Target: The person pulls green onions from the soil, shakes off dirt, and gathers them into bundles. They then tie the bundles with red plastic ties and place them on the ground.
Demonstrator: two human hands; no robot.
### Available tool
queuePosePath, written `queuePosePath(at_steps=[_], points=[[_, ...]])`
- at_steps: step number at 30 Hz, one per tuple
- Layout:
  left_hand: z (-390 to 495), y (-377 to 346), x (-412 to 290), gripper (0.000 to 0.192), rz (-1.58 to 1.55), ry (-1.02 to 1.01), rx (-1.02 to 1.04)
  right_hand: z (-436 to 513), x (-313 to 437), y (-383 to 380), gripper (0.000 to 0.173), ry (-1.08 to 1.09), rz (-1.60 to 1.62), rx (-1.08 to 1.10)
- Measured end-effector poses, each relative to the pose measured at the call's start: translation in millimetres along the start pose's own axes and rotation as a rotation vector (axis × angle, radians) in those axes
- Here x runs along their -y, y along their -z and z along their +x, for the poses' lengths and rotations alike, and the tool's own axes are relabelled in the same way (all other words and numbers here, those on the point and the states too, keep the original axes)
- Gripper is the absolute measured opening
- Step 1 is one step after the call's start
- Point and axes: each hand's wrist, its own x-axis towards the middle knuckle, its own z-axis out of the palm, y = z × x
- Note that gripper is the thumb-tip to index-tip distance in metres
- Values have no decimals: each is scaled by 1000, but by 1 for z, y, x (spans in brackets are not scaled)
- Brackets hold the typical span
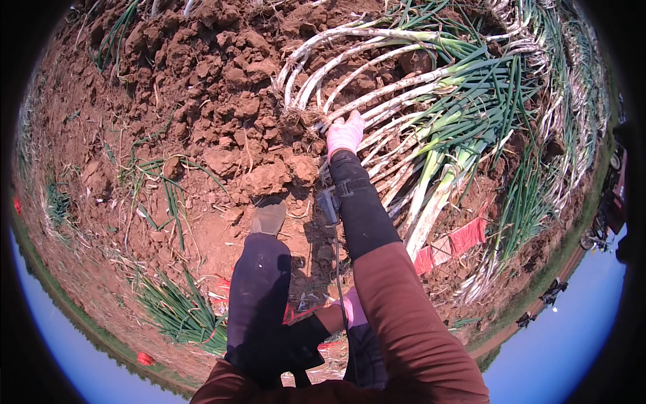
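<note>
Long green onions [398,91] with white stems and green leaves lie fanned over the soil at upper right. My right hand [345,132], in a pink glove, is at their root ends, its fingers curled on the white stems. My left hand [354,305], also in a pink glove, is low down by my legs, largely hidden behind my right arm; what its fingers do is hidden. Red twine [298,315] runs beside it. A small grey device [328,208] with a cable hangs by my right wrist.
Clods of reddish soil [217,116] cover the ground. A bunch of green leaves [176,308] lies at lower left. Red strips [451,245] lie at right, near another onion bunch [515,212]. A long onion row [570,101] runs along the right. My shoe [269,217] stands in the middle.
</note>
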Motion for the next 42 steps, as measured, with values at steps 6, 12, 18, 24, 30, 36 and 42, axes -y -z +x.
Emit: queuePosePath(at_steps=[6,12,18,24,30,36,42], points=[[-3,24,-13,44,-62,3,15,23,17,27,41,-178,84,348],[-9,22,-16,43,-477,147,154,25,-57,207,38,295,337,109],[8,-1,-6,39,208,133,9,-35,-167,350,43,-349,877,53],[21,-23,19,48,111,208,-186,-109,-173,362,105,-700,393,138],[-6,-53,10,60,495,4,88,-249,-181,295,40,-918,1177,523],[-48,-147,-66,77,425,56,10,-274,-156,419,23,-852,1042,488],[-138,-187,-163,59,615,-333,-60,-230,-76,626,9,-496,891,548]])
